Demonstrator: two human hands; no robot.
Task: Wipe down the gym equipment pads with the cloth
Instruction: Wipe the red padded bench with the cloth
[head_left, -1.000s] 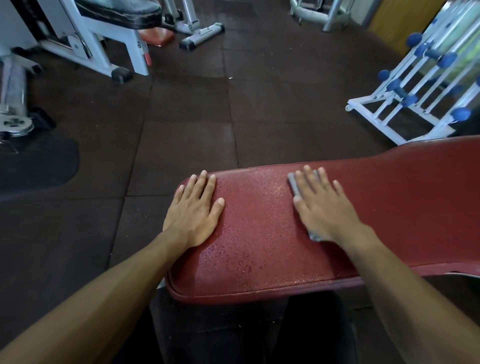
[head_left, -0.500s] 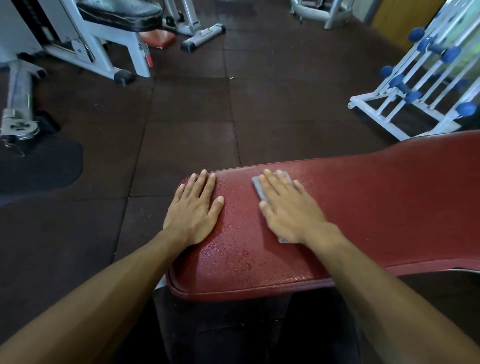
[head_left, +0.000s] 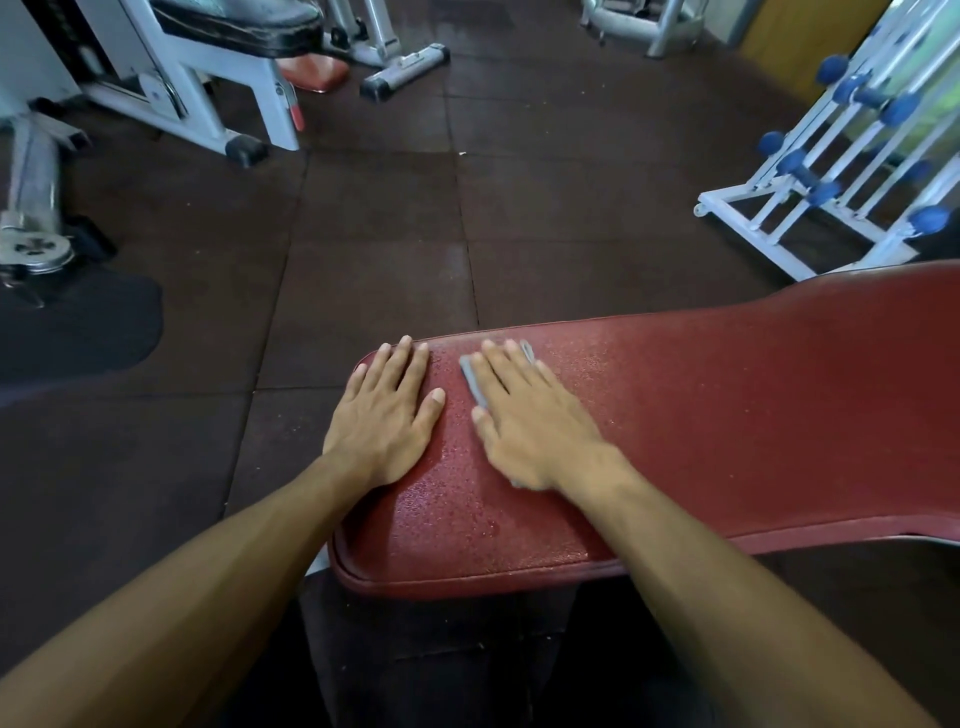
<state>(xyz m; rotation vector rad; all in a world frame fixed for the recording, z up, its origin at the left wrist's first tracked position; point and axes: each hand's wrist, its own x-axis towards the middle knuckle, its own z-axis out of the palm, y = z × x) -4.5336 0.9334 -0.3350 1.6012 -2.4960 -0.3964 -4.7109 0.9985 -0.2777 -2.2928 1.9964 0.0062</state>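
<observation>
The right hand (head_left: 524, 421) is laid flat, fingers straight and slightly spread, and a grey cloth (head_left: 474, 383) is pressed beneath it against the red bench pad (head_left: 727, 415); only the cloth's edges are seen, beside the index finger, past the fingertips and at the heel of the palm. The left hand (head_left: 387, 415) is also spread flat, palm down, and is rested on the pad's rounded left end, just beside the right hand but apart from it. The pad is stretched with its long axis from that left end towards the right edge of the view, where it widens. Water droplets are seen on its surface near both hands. Both forearms are extended forward from the bottom corners and converge on the pad.
</observation>
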